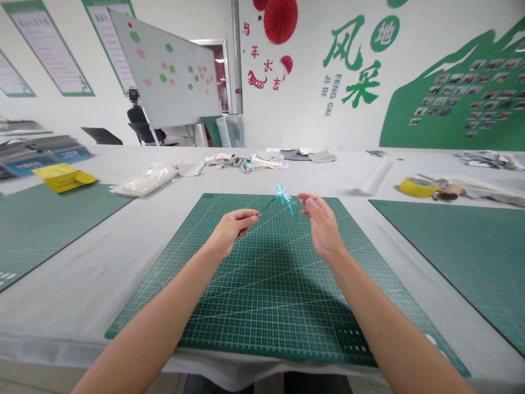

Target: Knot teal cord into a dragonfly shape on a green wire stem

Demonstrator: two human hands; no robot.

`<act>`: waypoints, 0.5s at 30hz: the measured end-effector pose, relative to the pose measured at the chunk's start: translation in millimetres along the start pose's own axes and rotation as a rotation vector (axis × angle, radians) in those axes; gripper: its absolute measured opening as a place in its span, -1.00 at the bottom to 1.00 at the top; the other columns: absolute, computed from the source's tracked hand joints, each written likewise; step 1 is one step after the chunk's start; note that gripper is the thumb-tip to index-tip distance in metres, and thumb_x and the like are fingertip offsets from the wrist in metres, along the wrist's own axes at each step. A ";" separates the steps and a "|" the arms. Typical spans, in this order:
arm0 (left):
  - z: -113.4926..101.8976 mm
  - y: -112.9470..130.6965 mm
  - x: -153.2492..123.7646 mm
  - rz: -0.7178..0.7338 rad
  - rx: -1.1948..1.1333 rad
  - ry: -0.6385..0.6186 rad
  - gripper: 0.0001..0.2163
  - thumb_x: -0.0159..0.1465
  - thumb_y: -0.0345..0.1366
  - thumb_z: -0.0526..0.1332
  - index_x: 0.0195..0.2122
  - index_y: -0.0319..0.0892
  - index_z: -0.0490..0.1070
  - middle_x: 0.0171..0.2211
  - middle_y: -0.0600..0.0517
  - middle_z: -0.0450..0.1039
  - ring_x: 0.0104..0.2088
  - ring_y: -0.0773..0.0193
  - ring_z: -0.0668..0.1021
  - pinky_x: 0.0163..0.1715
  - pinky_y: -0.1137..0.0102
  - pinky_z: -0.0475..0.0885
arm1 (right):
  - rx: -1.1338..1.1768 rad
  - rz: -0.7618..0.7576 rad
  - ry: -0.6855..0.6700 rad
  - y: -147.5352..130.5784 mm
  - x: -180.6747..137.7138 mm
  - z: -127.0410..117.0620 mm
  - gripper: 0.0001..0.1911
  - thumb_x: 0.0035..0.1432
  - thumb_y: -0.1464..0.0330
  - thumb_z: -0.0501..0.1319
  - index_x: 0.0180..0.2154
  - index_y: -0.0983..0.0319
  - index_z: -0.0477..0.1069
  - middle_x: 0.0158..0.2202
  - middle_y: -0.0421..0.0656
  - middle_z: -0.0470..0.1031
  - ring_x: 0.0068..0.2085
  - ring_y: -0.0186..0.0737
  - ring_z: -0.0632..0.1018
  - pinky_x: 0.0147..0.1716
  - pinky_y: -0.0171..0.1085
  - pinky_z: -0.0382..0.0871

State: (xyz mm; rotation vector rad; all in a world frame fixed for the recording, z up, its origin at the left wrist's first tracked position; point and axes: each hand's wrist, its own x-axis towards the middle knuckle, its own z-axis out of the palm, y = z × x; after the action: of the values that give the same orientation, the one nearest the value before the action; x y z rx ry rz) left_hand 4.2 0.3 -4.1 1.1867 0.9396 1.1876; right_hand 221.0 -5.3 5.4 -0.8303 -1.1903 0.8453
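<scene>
Over the green cutting mat [262,306], my left hand [234,231] pinches the thin green stem of a small artificial flower [283,196]. Its head is light blue with white or shiny bits and points up to the right, with one blue petal hanging down. Just right of the flower head is my right hand [322,223], fingers apart and slightly curled. A small gap shows between its fingertips and the petals, and nothing is visible in it.
Neighbouring cutting mats [463,246] lie on both sides. Behind are a plastic-wrapped packet [145,179], a yellow folded card [63,177], fabric pieces [266,160] and a yellow tape roll [418,186]. A person [135,106] sits far back beside a whiteboard [168,71].
</scene>
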 end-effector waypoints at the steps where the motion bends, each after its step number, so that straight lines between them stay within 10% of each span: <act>1: 0.3 -0.3 -0.2 0.000 0.009 -0.001 -0.77 -0.05 -0.26 0.40 -0.35 -0.20 0.56 -0.45 0.05 0.44 -0.59 0.51 0.24 -0.63 0.50 0.04 | -0.002 -0.002 -0.035 -0.4 -1.5 1.7 -0.79 0.10 0.21 0.22 -0.23 0.13 0.48 -0.13 -0.19 0.45 -0.10 -0.25 0.41 -0.13 -0.25 0.25; 15: 1.8 0.0 -2.2 -0.061 0.142 -0.014 -0.76 -0.03 -0.22 0.37 -0.33 -0.19 0.56 -0.46 0.03 0.45 -0.58 0.46 0.24 -0.58 0.45 0.07 | 0.332 0.176 0.022 -6.5 -1.1 4.2 -0.82 0.00 0.27 0.30 -0.44 0.18 0.33 -0.36 -0.26 0.44 -0.45 -0.41 0.41 -0.43 -0.35 0.37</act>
State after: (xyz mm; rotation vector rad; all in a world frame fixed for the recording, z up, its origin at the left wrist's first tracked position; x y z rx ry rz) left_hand 5.5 -2.2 -3.8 1.2682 1.0561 1.0772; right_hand 217.4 -8.8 11.4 -0.6750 -0.9324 1.1399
